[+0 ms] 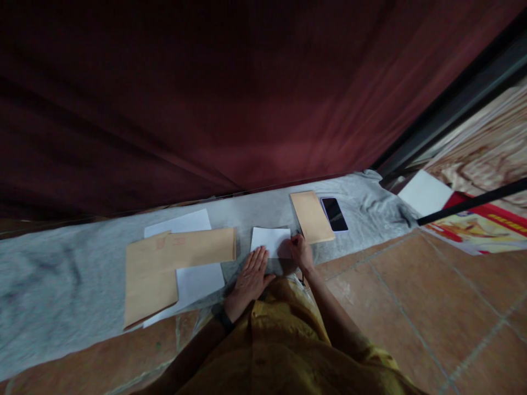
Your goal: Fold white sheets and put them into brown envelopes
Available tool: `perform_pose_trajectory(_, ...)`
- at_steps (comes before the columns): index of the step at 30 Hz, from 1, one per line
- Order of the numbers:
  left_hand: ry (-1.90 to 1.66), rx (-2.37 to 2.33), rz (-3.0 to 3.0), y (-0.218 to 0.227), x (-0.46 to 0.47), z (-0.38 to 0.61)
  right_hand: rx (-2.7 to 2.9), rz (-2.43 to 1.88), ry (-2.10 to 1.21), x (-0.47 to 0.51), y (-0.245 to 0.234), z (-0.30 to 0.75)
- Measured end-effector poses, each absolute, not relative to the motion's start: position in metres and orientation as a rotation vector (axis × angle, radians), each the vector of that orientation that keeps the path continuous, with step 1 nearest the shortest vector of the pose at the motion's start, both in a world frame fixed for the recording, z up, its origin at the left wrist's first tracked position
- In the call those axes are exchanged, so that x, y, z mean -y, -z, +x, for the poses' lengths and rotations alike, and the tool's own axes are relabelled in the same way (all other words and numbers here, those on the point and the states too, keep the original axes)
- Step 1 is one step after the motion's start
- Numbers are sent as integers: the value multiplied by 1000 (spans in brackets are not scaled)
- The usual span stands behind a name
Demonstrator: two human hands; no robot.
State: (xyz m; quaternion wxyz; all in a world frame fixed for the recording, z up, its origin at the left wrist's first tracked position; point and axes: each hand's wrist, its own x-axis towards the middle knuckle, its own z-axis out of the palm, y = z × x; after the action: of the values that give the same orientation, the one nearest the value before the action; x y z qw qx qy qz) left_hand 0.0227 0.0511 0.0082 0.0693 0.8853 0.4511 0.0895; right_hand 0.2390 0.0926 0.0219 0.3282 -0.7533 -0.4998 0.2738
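A small white sheet of paper (pixel 270 239), perhaps folded, lies on the grey cloth in front of me. My left hand (pixel 252 274) rests flat with its fingers stretched out, the fingertips on the paper's lower left corner. At the paper's right edge, my right hand (pixel 302 253) is closed with curled fingers and touches that edge. Whether it pinches the paper or something small, I cannot tell. Just beyond my right hand is a brown envelope (pixel 312 216). To the left, larger brown envelopes (pixel 150 277) overlap white sheets (pixel 200 280).
The grey cloth (pixel 82 263) covers a long narrow surface beside a dark red curtain (pixel 263 109). A phone (pixel 335 214) lies right of the single envelope. Farther right are a dark metal bar (pixel 473 203) and a red-and-yellow printed box (pixel 481 225) above the tiled floor (pixel 411 296).
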Motion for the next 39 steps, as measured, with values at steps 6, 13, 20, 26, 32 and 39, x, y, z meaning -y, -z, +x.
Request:
perform_pose_trajectory(6,-302,-1515,2608,5,-39,12,1389,-2088,-608,-91,-23,233)
perform_pose_trajectory(13,-231,-1549,2562,0,-41,14,1651,-2284,-437,-97,-36,230)
perform_pose_trajectory(20,-135,-1561,2604,-7,-42,16,2052,-1751,-266,-74,-26,199)
perform_pose_trajectory(26,-143,-1566,2538,-17,-50,14,2213,-1692,-185,-51,-4,183)
perform_pose_trajectory(32,-274,-1501,2539,-28,-86,36,2278,-1668,-181,-50,-6,193)
perform_pose_trajectory(39,-253,-1619,2491,-13,-108,45,2197,-1740,-97,-44,0,194)
